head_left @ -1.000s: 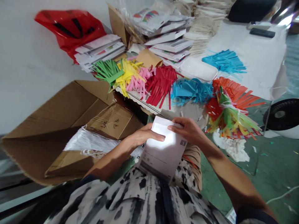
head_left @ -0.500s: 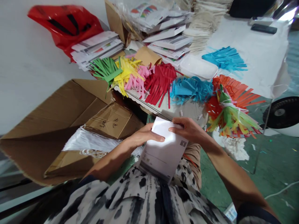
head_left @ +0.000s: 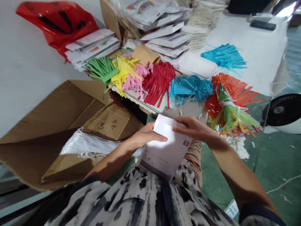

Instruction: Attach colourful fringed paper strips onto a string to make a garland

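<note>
Between my hands, tilted against my lap, is a flat white printed packet [head_left: 162,153] with small marks and a dark square at its right edge; whether it is a box or an envelope I cannot tell. My left hand [head_left: 152,135] grips its upper left side, thumb across the front. At the upper right edge my right hand [head_left: 189,127] holds it, thumb on the front and fingers around the top. Just beyond lie bundles of cut paper fringe: red [head_left: 158,81], blue [head_left: 190,88], pink [head_left: 136,78], yellow [head_left: 124,70] and green [head_left: 103,69].
An open cardboard box [head_left: 54,110] with white string [head_left: 87,142] stands at left. White packets [head_left: 171,40] are stacked on the table behind the fringes. A tied multicoloured tassel bundle [head_left: 230,108] hangs over the right edge, near a black fan [head_left: 282,108]. A white tray [head_left: 197,65] sits mid-table.
The view has shifted slightly, so the table things sit a little further left and higher. Both hands keep their hold on the white packet, with almost no movement.
</note>
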{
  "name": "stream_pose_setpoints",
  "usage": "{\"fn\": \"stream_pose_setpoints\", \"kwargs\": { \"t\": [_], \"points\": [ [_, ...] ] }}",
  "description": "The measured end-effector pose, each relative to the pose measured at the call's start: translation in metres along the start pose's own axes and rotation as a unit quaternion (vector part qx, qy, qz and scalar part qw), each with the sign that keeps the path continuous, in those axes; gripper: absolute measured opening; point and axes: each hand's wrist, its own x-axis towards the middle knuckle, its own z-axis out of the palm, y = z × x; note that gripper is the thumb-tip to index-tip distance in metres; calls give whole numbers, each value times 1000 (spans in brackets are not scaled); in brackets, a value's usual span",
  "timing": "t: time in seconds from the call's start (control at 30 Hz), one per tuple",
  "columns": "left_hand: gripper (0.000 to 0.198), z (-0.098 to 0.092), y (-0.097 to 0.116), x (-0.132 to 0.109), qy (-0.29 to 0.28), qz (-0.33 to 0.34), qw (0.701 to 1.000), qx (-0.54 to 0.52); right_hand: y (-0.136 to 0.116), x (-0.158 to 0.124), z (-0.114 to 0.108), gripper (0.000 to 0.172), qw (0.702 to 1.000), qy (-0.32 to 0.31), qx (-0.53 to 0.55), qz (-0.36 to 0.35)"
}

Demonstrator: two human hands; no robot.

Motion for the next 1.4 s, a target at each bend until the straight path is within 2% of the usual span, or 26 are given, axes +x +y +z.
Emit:
{"fn": "stream_pose_setpoints", "kwargs": {
  "t": [0.17,0.33,0.47,0.6,0.7,0.8,0.93,1.0,1.17,1.3,1.4],
  "points": [
    [57,-7,-6,3,17,-1,1000,16,0,-2,3,42,1000,0,-4,-18],
    [53,-9,-8,4,22,-4,999,27,10,1,12,25,993,30,-117,-16],
    [54,-11,-10,3,19,-7,999,37,15,2,16,17,989,49,-142,-15],
    [60,-10,-7,3,16,-18,999,24,14,2,10,18,994,37,-99,-23],
    [65,-11,1,7,50,-7,999,-3,12,3,5,20,998,20,-65,-6],
    [62,-11,8,13,100,8,995,-2,10,5,3,20,998,20,-54,7],
    [51,-7,12,15,107,44,993,26,6,5,3,17,1000,-2,-27,4],
    [46,-4,12,14,110,65,991,26,5,5,3,21,1000,-16,-7,10],
    [41,0,10,9,125,85,988,35,10,6,6,38,1000,20,-1,-4],
    [41,0,6,10,134,85,987,24,13,8,7,42,999,13,-23,-20],
    [41,-3,3,12,124,82,989,14,11,7,10,41,997,37,-66,-31]
  ]
}}
